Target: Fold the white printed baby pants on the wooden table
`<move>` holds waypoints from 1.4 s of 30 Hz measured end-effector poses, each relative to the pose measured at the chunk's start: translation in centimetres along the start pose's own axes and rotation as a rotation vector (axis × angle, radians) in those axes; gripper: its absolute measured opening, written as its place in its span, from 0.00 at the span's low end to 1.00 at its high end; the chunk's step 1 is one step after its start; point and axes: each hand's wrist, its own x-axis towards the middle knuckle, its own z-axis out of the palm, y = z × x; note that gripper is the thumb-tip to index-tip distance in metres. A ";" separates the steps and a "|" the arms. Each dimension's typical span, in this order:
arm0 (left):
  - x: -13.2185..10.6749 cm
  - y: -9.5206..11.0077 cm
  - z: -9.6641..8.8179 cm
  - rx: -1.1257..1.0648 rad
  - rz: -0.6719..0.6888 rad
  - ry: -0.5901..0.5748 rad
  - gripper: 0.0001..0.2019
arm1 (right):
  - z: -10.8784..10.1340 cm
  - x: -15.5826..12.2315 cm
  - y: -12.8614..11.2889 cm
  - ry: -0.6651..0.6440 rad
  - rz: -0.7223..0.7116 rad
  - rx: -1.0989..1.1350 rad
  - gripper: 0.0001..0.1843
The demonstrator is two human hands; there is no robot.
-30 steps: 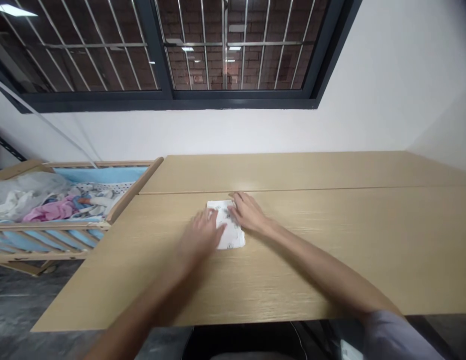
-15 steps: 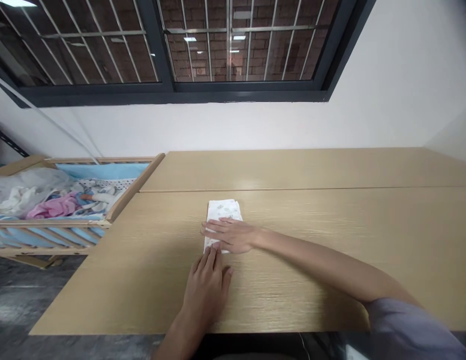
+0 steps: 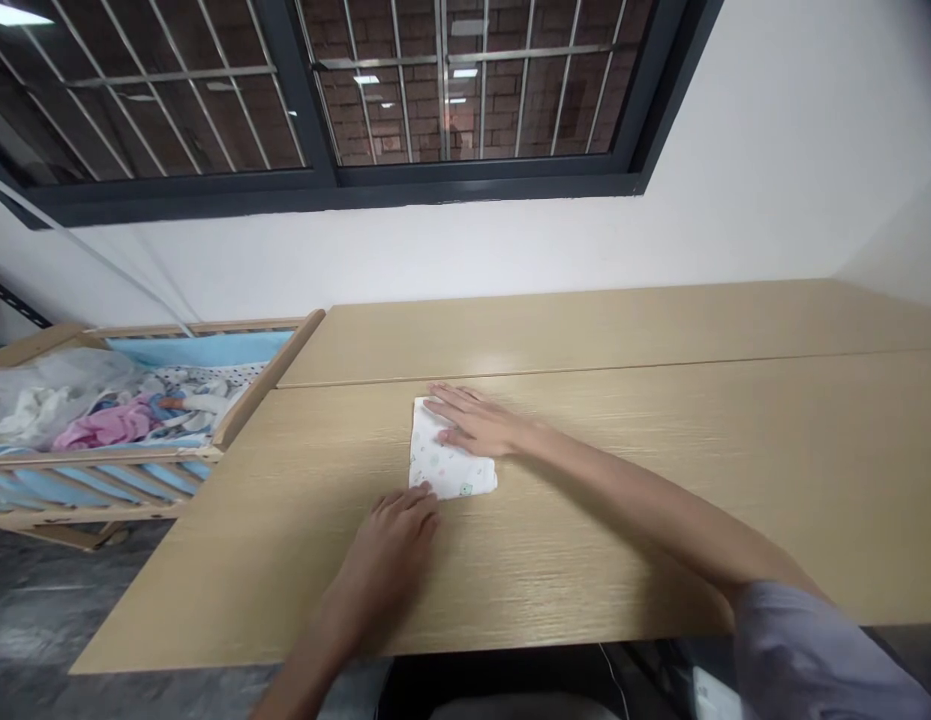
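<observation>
A small folded white cloth [image 3: 446,468] with a faint printed pattern lies on the light wooden table [image 3: 622,480]. My right hand [image 3: 476,422] rests flat on the cloth's far part, fingers stretched out to the left. My left hand [image 3: 390,540] lies on the table just in front of the cloth, its fingertips touching the near left corner; the fingers are loosely curled and I cannot tell if they pinch the edge.
A wooden crib [image 3: 135,420] with a blue lining and a heap of clothes stands to the left of the table. A white wall [image 3: 510,250] and a barred window [image 3: 322,90] rise behind. The table's near edge runs just below my left wrist.
My right hand has slid from the cloth's near half up to its far end. The left hand stays at the near edge, and the cloth looks flatter and a little wider.
</observation>
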 end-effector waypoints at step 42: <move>12.7 -5.4 1.8 0.128 -0.333 0.263 0.25 | 0.7 -0.5 -1.0 0.467 0.370 -0.028 0.21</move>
